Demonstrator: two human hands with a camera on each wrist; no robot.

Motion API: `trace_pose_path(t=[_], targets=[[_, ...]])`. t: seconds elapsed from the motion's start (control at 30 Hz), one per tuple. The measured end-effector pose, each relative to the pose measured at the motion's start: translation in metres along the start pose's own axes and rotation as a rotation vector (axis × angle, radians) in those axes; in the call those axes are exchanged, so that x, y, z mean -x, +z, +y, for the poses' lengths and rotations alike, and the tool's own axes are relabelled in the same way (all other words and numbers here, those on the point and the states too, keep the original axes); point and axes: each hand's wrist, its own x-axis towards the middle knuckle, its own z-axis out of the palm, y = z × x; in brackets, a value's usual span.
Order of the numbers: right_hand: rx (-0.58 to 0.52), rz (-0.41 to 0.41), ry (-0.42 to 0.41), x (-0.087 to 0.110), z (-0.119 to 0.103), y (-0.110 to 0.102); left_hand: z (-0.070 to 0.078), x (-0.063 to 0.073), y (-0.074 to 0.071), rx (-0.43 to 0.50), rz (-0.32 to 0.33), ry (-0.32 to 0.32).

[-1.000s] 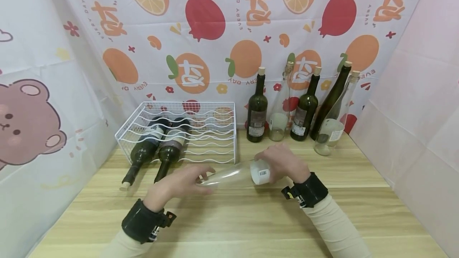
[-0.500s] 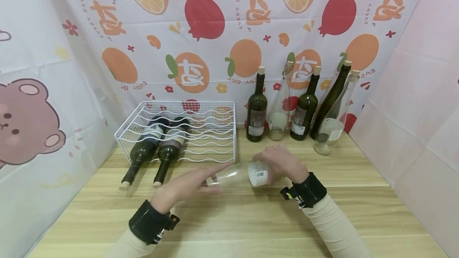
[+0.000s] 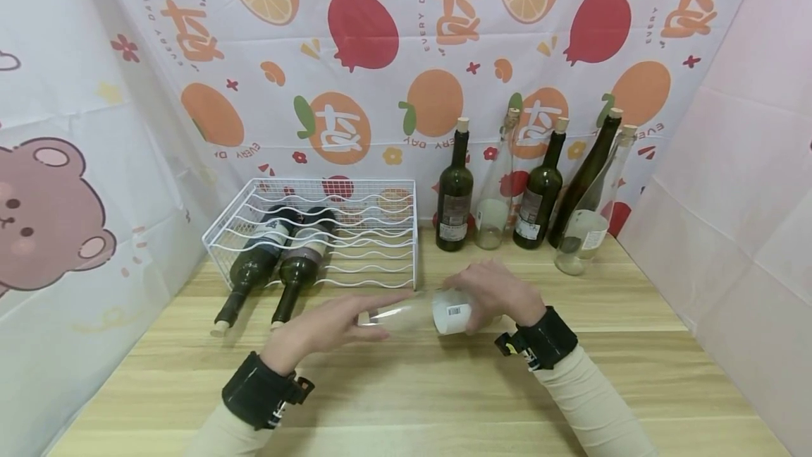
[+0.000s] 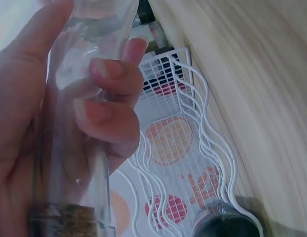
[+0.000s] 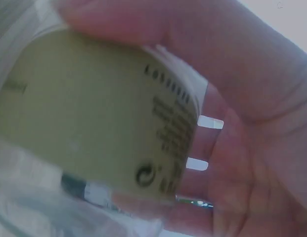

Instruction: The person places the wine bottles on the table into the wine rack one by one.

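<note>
A clear glass bottle (image 3: 401, 317) with a pale label (image 3: 449, 313) lies sideways between both hands, above the tabletop in front of the wire rack. Its neck points left. My left hand (image 3: 320, 326) grips the neck end; in the left wrist view, the fingers (image 4: 106, 118) curl round the glass and a cork (image 4: 76, 220) shows below them. At the base end, my right hand (image 3: 491, 293) holds the body from above. In the right wrist view, its thumb side crosses the top of the printed label (image 5: 94, 103).
The white wire rack (image 3: 415, 252) stands at back left, with two dark wine bottles (image 3: 250, 270) lying in it, necks forward. Several corked bottles, dark green (image 3: 454, 206) and clear (image 3: 580, 238), stand along the back right by the curtain.
The bottle has shifted slightly left with my right hand, and its label has turned a little. My left hand has slid rightward along the neck, then back a touch.
</note>
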Motion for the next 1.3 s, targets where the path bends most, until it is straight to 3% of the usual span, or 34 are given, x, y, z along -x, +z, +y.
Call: trace_pose_path(t=[0.2,0.4,0.63,0.87,1.1,1.3], targets=[[-0.170,-0.023,-0.005,0.002,-0.001,0.002,-0.011,0.005,-0.010,0.090,-0.021,-0.001],[-0.314,-0.024,-0.062,0.001,0.002,0.001,-0.021,0.012,-0.022,0.150,-0.030,-0.024],[-0.248,0.032,-0.025,0.003,0.008,-0.002,-0.029,0.024,-0.039,0.194,-0.027,-0.071],[-0.280,0.024,0.030,0.007,0.014,-0.005,-0.040,0.041,-0.056,0.148,0.014,-0.106],[-0.301,0.003,0.041,0.007,0.015,-0.005,-0.049,0.050,-0.063,0.156,0.027,-0.105],[-0.307,-0.013,0.042,0.006,0.014,-0.005,-0.054,0.056,-0.066,0.151,0.029,-0.159]])
